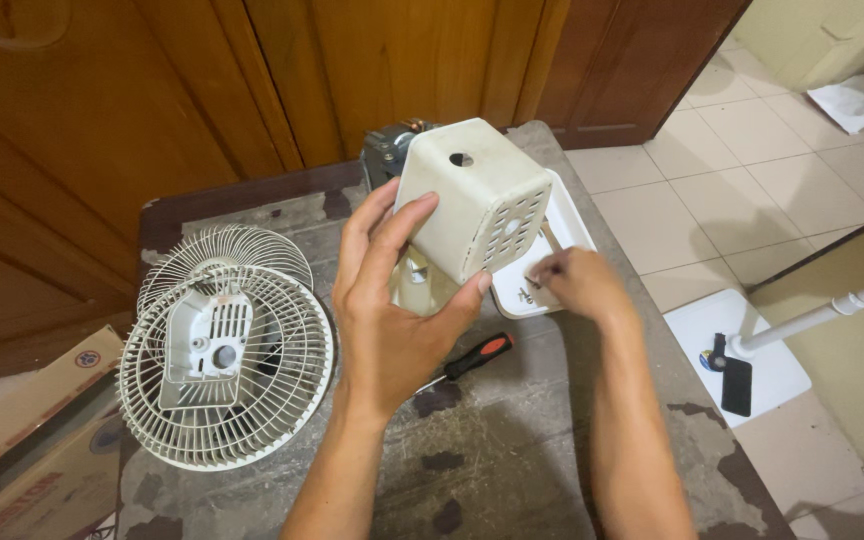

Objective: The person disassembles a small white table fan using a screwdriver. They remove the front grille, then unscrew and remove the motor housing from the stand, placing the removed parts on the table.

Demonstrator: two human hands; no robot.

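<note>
Currently the white motor housing cover [472, 200] is gripped in the left hand [392, 300], held above the desk [512, 450] near its far right part; fingers are wrapped on the near left face, thumb pressed on the lower edge. Cover is tilted: closed top with a round hole faces up and away, vented side faces right, long axis runs from lower left to upper right. Right hand [577, 285] is pinched shut on something small just below the cover, over the white tray [567, 225]; the item itself is too small to tell. Tray sits at the desk's right edge, partly under the cover. Motor block [387, 150] is seen behind the cover at the far edge. Red-handled screwdriver [472, 358] lies on the desk just beneath the left wrist, pointing lower left. Fan grille [227, 360] lies flat at the left, well apart. Open desk surface is left in the near middle; floor drops off right.
</note>
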